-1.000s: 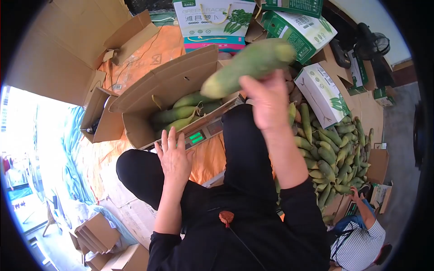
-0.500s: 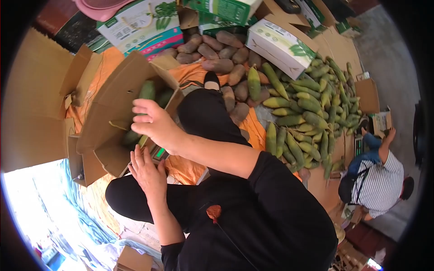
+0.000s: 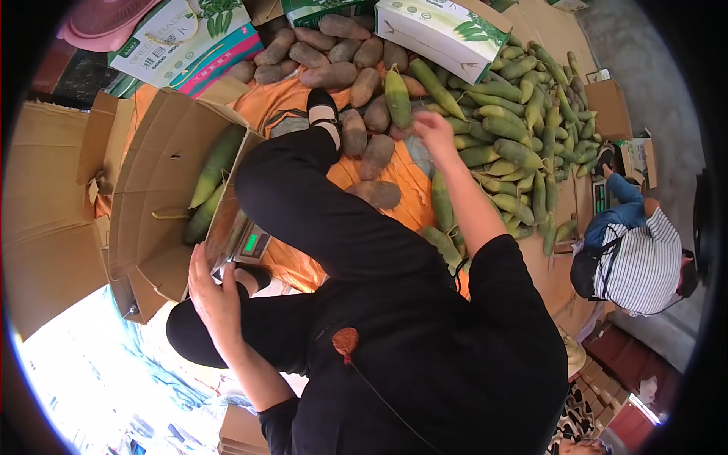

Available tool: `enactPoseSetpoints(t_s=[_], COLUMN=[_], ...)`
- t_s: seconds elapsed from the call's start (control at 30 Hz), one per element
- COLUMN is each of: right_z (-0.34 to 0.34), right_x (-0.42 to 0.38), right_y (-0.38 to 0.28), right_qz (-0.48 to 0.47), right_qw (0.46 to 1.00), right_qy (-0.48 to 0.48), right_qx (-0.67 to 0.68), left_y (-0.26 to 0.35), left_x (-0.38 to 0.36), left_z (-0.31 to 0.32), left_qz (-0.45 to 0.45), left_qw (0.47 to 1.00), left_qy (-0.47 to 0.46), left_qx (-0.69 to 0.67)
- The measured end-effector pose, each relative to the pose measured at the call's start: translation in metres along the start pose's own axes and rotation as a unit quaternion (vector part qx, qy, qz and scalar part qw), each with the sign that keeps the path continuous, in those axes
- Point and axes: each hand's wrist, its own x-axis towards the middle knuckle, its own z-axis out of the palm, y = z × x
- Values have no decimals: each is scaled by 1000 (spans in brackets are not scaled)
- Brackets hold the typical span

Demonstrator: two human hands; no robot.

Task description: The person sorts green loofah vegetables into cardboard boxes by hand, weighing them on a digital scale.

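My left hand is at the near corner of an open cardboard box, fingers stretched out along its edge. Inside the box lie green radishes, one beside another. Under the box's side shows a scale with a lit green display. My right hand is over the left edge of a big pile of green radishes, slightly blurred, its fingers apart and holding nothing visible. Close to its fingertips stands one green radish, with dark reddish-brown radishes left of it.
Printed cartons stand behind the piles, and another is at the back left beside a pink basin. Orange sheeting covers the floor. A person in a striped shirt sits at the right near another scale.
My right hand has moved from above the box to the radish pile on the right. My left hand stays by the box edge. The view has shifted, showing more of the box's inside.
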Motion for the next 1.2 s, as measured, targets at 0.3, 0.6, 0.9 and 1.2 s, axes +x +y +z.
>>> enactPoseSetpoints(t_s=[0.3, 0.6, 0.9, 1.2], right_z=[-104, -101, -91, -54], right_x=[-57, -93, -93, -95], right_y=[251, 219, 201, 231], right_qz=[184, 314, 339, 351], right_qw=[899, 886, 932, 935], right_qy=[-12, 36, 71, 43], right_qx=[-398, -339, -111, -29], left_y=[-35, -48, -53, -54], left_x=[16, 21, 23, 23], left_z=[-4, 21, 24, 24], left_qz=[-22, -7, -44, -31], left_qw=[999, 999, 999, 999], left_qy=[30, 28, -3, 5], left_qx=[-10, -24, -28, -22])
